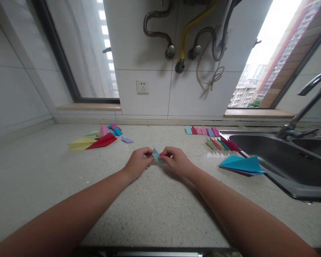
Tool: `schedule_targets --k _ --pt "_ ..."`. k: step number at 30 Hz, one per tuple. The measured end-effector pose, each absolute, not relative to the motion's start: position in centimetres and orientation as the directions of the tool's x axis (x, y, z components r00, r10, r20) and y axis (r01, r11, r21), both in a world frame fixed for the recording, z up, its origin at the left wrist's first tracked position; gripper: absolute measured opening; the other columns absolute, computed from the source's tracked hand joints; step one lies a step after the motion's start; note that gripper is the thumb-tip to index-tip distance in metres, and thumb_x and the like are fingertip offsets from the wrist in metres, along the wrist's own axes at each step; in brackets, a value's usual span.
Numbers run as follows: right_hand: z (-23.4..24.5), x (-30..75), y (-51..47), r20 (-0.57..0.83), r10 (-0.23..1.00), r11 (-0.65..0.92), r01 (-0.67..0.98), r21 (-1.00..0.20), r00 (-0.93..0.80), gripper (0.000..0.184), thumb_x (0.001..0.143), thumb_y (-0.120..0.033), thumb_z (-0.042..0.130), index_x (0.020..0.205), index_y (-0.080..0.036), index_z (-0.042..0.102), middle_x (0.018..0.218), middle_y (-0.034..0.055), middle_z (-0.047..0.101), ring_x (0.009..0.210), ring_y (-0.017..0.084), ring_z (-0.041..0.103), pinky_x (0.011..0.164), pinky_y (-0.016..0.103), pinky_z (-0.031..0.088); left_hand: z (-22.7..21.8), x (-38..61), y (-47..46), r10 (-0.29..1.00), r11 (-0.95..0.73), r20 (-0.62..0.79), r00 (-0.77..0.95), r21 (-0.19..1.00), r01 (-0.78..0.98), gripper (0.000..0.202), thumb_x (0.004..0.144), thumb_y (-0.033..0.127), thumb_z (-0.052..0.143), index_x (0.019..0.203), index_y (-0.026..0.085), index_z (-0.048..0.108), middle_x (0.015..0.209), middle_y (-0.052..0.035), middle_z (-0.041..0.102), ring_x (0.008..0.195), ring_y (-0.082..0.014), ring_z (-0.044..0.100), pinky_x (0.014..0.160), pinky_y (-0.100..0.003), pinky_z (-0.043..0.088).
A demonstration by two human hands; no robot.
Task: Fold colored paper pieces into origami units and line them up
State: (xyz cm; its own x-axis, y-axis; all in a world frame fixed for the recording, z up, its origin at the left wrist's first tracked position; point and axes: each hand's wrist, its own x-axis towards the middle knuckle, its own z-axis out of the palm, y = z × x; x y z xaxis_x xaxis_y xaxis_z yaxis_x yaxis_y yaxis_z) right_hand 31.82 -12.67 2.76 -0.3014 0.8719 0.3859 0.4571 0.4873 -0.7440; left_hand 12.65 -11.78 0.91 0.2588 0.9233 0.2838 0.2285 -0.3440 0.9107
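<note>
A small light-blue folded paper piece [156, 155] sits between my two hands, just above the speckled countertop [155, 207]. My left hand [138, 162] pinches its left side with fingers curled closed. From the right, my right hand [176, 160] pinches the other side, fingers also closed. Both forearms reach in from the bottom edge.
Yellow and red folded paper sheets [92, 142] and small pink and blue pieces [111, 130] lie at the left. A row of small folded pieces [202, 130], a second row [222, 144] and a teal folded stack [242, 165] lie beside the steel sink [278, 160] and tap [305, 107].
</note>
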Motion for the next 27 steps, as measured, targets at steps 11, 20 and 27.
schedule_targets --k 11,20,27 --pt "2.6 31.7 -12.5 0.552 0.77 0.614 0.606 -0.506 -0.321 0.01 0.081 -0.016 0.067 0.072 -0.016 0.066 0.072 0.0031 0.066 0.068 0.013 0.055 0.066 0.026 0.037 1.2 13.0 -12.1 0.935 -0.35 0.311 0.173 0.891 0.288 0.019 0.078 0.034 0.065 0.078 0.016 0.068 0.062 0.0006 0.061 0.051 -0.0116 0.058 0.049 -0.022 0.043" --pt "3.1 32.0 -12.4 0.503 0.802 0.59 0.563 -0.579 -0.323 0.009 0.084 -0.025 0.067 0.089 -0.019 0.072 0.08 0.003 0.07 0.071 0.013 0.058 0.069 0.026 0.042 1.1 12.6 -11.8 0.917 -0.389 0.354 0.182 0.897 0.213 0.01 0.077 0.026 0.063 0.077 0.017 0.066 0.063 0.0021 0.061 0.057 -0.0116 0.058 0.055 -0.023 0.046" --pt "3.7 34.6 -12.2 0.398 0.858 0.513 0.541 -0.667 -0.324 0.016 0.084 -0.031 0.064 0.091 -0.019 0.071 0.081 0.0037 0.073 0.071 0.014 0.062 0.068 0.027 0.047 1.1 11.9 -10.8 0.913 -0.388 0.368 0.174 0.916 0.102 0.011 0.076 0.021 0.06 0.083 0.017 0.067 0.073 0.0 0.066 0.063 -0.0122 0.06 0.063 -0.025 0.05"
